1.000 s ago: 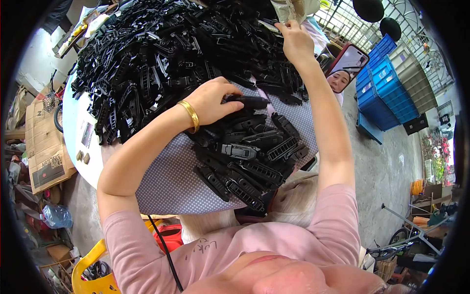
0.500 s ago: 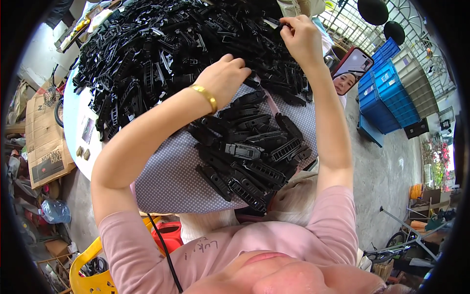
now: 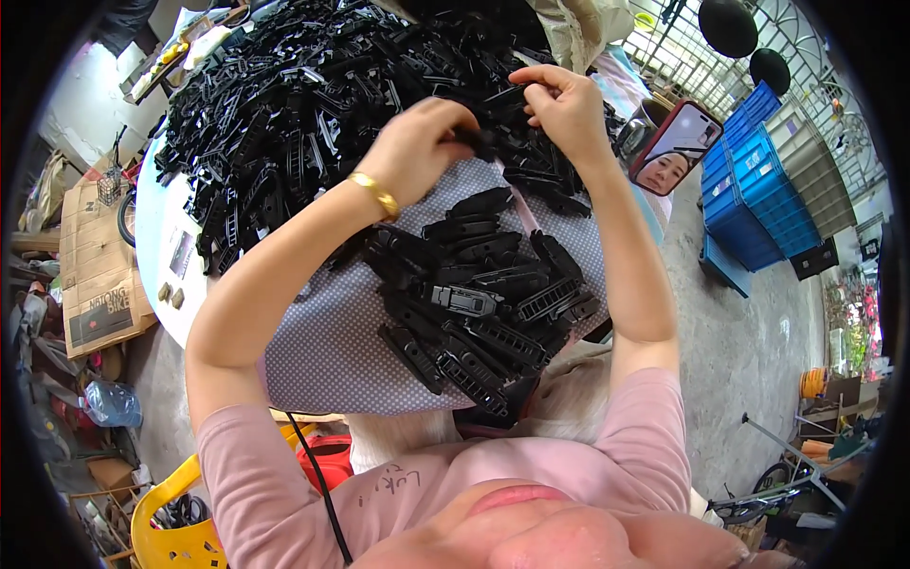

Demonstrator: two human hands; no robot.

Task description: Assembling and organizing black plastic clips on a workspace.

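A large heap of black plastic parts (image 3: pixel 313 123), some long with ladder-like slots, covers the far part of the table. My left hand (image 3: pixel 417 147), with a gold bracelet at its wrist, is closed around a dark plastic part (image 3: pixel 481 144) at the heap's near edge; motion blurs that part. To its right, my right hand (image 3: pixel 569 114) pinches with thumb and forefinger over the heap. What lies in that pinch merges with the black behind it. Nearer to me, a smaller pile of similar black parts (image 3: pixel 464 302) lies on a dotted grey cloth (image 3: pixel 322 356).
A phone (image 3: pixel 678 147) stands at the table's right edge beside a metal cup (image 3: pixel 642 128). Blue crates (image 3: pixel 758 190) are stacked on the floor to the right. Flattened cardboard (image 3: pixel 104 266) leans at the left, and a yellow chair (image 3: pixel 166 517) stands at lower left.
My right hand has come nearer and slightly left, toward my left hand. My left hand has shifted a little left, its fingers now curled round a dark part.
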